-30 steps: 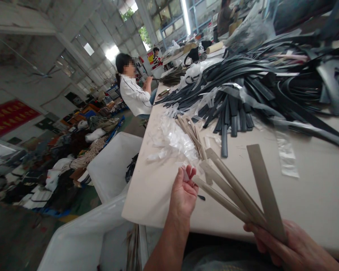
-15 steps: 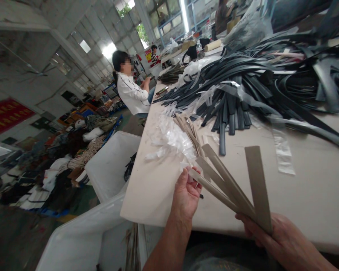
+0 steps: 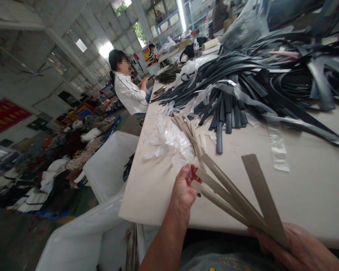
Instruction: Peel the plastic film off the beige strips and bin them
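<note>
My right hand [image 3: 296, 244], at the table's front edge, is closed round several flat taupe straps [image 3: 234, 188], which fan out toward the upper left. One wide strap [image 3: 261, 192] stands apart from the rest, pointing up. My left hand [image 3: 186, 184] is closed in a pinch on a scrap of clear plastic film [image 3: 180, 162], close to the rounded strap ends. Just beyond it lies a crumpled heap of plastic film [image 3: 172, 137]. Thin taupe strips [image 3: 188, 130] lie beside that heap. The inside of my right grip is hidden.
A large pile of black straps [image 3: 223, 82] covers the back of the pale table [image 3: 147, 195]. A strip of clear film [image 3: 278, 150] lies at the right. White bins [image 3: 107, 162] stand left of the table. A person in a white top [image 3: 128, 92] sits at the far left edge.
My right hand has moved right and down with the taupe straps, drawing their ends away from my left fingers. My left hand stays near the film heap. The view has shifted slightly.
</note>
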Demonstrator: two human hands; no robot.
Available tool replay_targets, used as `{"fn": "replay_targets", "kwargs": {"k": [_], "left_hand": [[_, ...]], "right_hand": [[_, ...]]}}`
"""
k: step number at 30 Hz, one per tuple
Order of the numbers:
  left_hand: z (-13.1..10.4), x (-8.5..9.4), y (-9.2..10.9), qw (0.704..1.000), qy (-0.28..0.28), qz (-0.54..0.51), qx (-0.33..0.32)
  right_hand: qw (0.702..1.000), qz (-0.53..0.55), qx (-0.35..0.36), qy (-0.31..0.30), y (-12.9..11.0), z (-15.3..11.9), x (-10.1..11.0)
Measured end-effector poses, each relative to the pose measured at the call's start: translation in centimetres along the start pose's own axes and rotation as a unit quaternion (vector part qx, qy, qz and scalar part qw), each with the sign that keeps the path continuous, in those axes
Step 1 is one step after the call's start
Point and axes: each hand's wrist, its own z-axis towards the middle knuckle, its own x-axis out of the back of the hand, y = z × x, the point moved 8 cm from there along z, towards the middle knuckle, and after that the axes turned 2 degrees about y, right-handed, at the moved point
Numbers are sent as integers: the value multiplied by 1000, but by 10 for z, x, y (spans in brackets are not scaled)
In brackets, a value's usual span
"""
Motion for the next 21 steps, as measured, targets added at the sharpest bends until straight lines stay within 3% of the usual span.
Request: {"fn": "replay_targets", "kwargs": {"k": [3, 8, 15, 21], "left_hand": [[-7, -11, -5, 1000, -8, -10, 16], [-17, -20, -10, 999, -22, -14, 27], [-14, -13, -13, 1000, -28, 2, 13], [-16, -9, -17, 998, -44, -33, 18]], "right_hand": [[999, 9, -15, -49, -7, 3, -8], [997, 3, -53, -54, -2, 7, -12], [997, 3, -71, -40, 7, 5, -14], [997, -42, -58, 24, 3, 7, 1]]}}
